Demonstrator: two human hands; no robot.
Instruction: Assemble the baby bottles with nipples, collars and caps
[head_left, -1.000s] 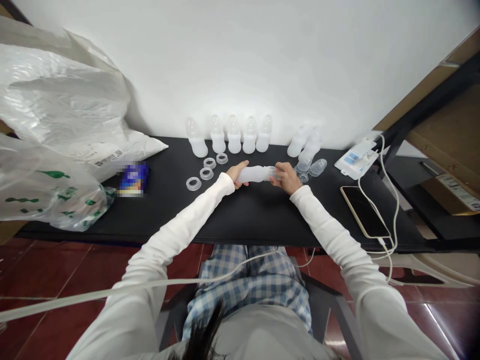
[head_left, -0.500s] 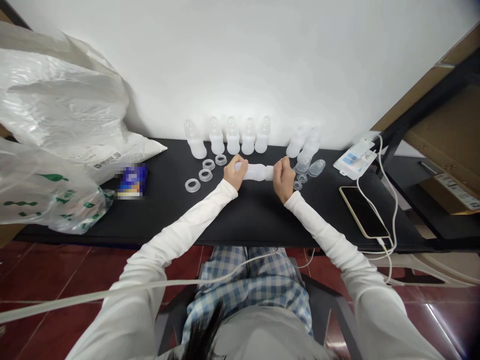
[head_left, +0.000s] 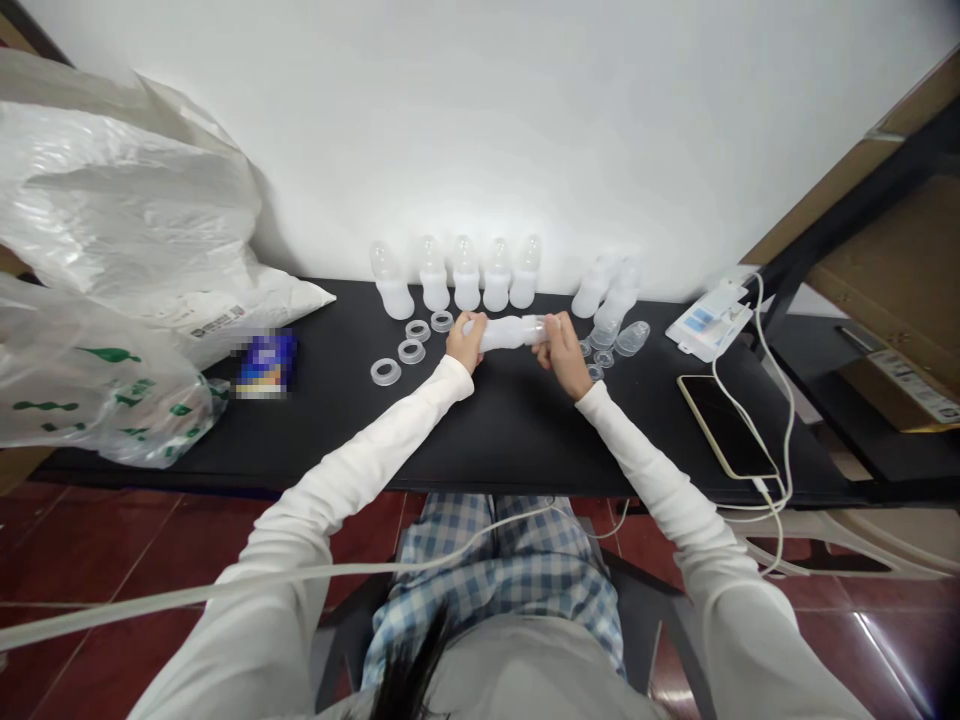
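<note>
A white baby bottle (head_left: pixel 506 333) lies sideways in the air between my hands, over the black table. My left hand (head_left: pixel 466 341) is wrapped round its base end. At the other end, my right hand (head_left: pixel 561 350) has its fingers closed round the clear cap, partly hiding it. Several capped bottles (head_left: pixel 466 282) stand upright in a row along the wall behind. To the left lie several clear rings (head_left: pixel 385 372). Right of my right hand are loose clear caps (head_left: pixel 632 338) and small clear parts (head_left: pixel 604 357), near further bottles (head_left: pixel 621 291) without caps.
Large plastic bags (head_left: pixel 120 220) and a blurred blue packet (head_left: pixel 266 364) occupy the left side. A phone (head_left: pixel 726 425) with a white cable (head_left: pixel 787 420) and a white-blue package (head_left: pixel 709 318) lie at the right, beside a dark shelf frame (head_left: pixel 832 210). Another cable crosses my lap.
My right hand has shifted its grip on the bottle's end, its fingers now reaching further round and showing the clear cap. The bottle has tilted slightly, its right end a bit higher.
</note>
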